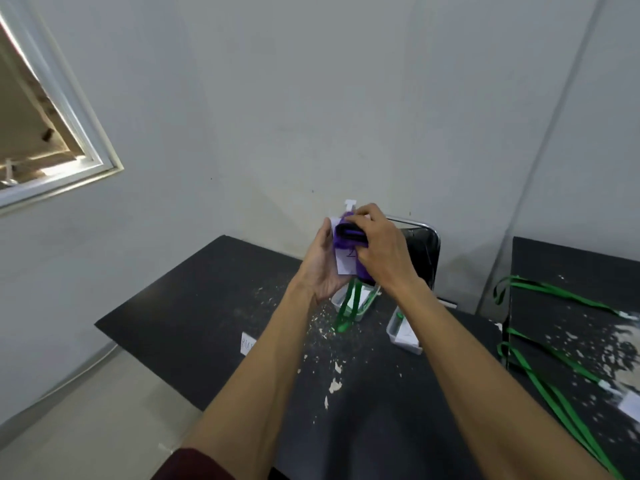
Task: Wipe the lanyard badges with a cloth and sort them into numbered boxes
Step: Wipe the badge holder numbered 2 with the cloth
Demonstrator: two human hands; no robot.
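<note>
Both hands are up in front of the wall, above the far end of the black table. The left hand cradles a white badge from the left side, palm turned toward the camera and fingers curled around behind the card. The right hand comes over from the other side, fingers curled around a bunched purple cloth and pressing it against the upper face of the badge. There's a dark mark on the card below the cloth, but it's too blurry to read. A little white clip pokes out above the cloth, and the green lanyard hangs down from the badge in a loop. Right under it sits a clear box, and the strap dangles in front of it – can't tell if it touches. A second clear box is on the table a bit to the right, partly behind the right forearm. The tabletop is littered with pale flakes, and there's a small paper label near the left forearm. Over on the right table more green lanyards are spread out, with a white badge at the edge. A black chair stands behind the hands – window upper left.
</note>
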